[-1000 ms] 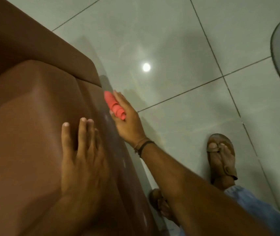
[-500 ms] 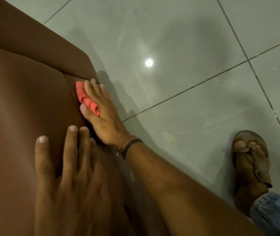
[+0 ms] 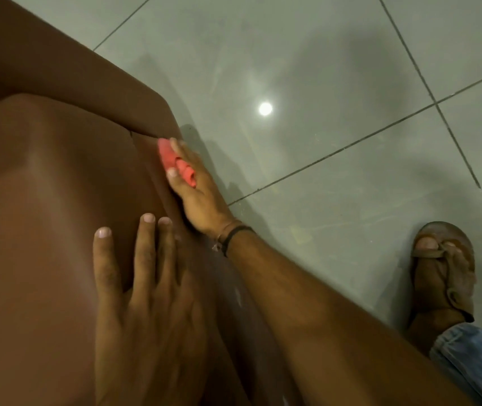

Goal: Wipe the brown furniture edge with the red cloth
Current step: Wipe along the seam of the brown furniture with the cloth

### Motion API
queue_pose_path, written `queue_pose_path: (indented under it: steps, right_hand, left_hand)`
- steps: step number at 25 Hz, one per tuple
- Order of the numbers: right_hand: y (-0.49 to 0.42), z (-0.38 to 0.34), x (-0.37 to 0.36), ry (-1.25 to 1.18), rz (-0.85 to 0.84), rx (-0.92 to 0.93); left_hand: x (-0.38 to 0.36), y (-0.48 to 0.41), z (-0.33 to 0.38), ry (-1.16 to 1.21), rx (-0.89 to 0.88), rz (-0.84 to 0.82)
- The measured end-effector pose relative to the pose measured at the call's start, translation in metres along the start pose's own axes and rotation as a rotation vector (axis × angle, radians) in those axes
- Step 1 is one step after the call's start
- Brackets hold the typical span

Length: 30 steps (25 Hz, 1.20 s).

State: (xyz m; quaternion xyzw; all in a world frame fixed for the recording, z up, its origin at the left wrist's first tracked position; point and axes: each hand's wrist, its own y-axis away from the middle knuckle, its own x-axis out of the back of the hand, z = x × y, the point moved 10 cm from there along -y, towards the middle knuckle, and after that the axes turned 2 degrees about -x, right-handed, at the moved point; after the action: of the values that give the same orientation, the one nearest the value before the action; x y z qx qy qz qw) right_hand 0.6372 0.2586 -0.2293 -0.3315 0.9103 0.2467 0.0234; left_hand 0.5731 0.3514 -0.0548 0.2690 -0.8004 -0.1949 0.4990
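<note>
The brown furniture (image 3: 46, 200) fills the left half of the head view; its rounded edge runs from the upper corner down toward me. My right hand (image 3: 201, 197) presses the folded red cloth (image 3: 176, 164) against the outer side of that edge, just below the corner seam, with the cloth gripped between fingers and thumb. My left hand (image 3: 143, 303) lies flat on top of the brown surface, fingers spread, holding nothing. Most of the cloth is hidden under my right fingers.
Glossy grey floor tiles (image 3: 321, 83) with dark grout lines lie to the right of the furniture and reflect a ceiling light. My sandalled foot (image 3: 443, 268) and a blue jeans hem (image 3: 474, 358) stand at the lower right.
My right hand slid the red cloth from on top of the edge near the seam back down over its outer side. My left hand stayed flat on the furniture.
</note>
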Motion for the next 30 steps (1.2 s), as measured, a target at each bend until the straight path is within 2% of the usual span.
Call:
queue_pose_path:
  steps: [3, 5, 8, 10, 13, 15, 17, 19, 21, 23, 25, 27, 30]
  right_hand:
    - [0.057, 0.04, 0.007, -0.025, 0.009, -0.125]
    - [0.063, 0.02, -0.005, 0.038, -0.018, -0.037]
    - [0.016, -0.019, -0.013, 0.113, -0.034, 0.086]
    - [0.014, 0.002, -0.001, -0.021, -0.014, 0.025]
    - [0.099, 0.066, 0.016, -0.119, 0.036, -0.16]
    - [0.133, 0.066, 0.001, -0.057, 0.0, -0.13]
    - [0.111, 0.04, -0.015, 0.016, -0.023, -0.024]
    - [0.081, 0.031, -0.008, -0.019, -0.007, 0.006]
    - [0.089, 0.065, 0.008, -0.124, 0.016, -0.108]
    - [0.142, 0.102, 0.02, -0.16, 0.019, -0.249]
    - [0.17, 0.086, 0.012, -0.083, 0.0, -0.19]
    - [0.145, 0.048, -0.007, 0.024, -0.009, -0.024]
    - [0.107, 0.04, -0.002, -0.026, -0.011, -0.028]
  left_hand:
    - [-0.001, 0.001, -0.001, 0.043, 0.027, -0.065]
    - [-0.005, 0.003, -0.002, 0.079, 0.025, -0.073]
    - [-0.009, -0.001, 0.0, 0.078, 0.012, 0.0]
    - [-0.007, -0.001, -0.002, 0.055, 0.02, 0.03]
    - [-0.004, 0.0, 0.001, 0.008, 0.015, 0.004]
    - [-0.006, 0.006, 0.001, 0.013, 0.023, -0.006]
    - [-0.01, 0.012, 0.005, -0.007, 0.008, 0.007]
    - [-0.013, 0.014, 0.006, -0.029, 0.013, 0.017]
    - [-0.011, 0.015, 0.006, -0.06, 0.024, 0.043]
    - [-0.01, 0.019, 0.014, -0.065, 0.023, 0.022]
    - [-0.012, 0.029, 0.021, -0.064, 0.048, 0.006]
    - [-0.021, 0.038, 0.032, -0.045, 0.053, -0.002]
    - [-0.022, 0.049, 0.041, -0.072, 0.053, -0.006]
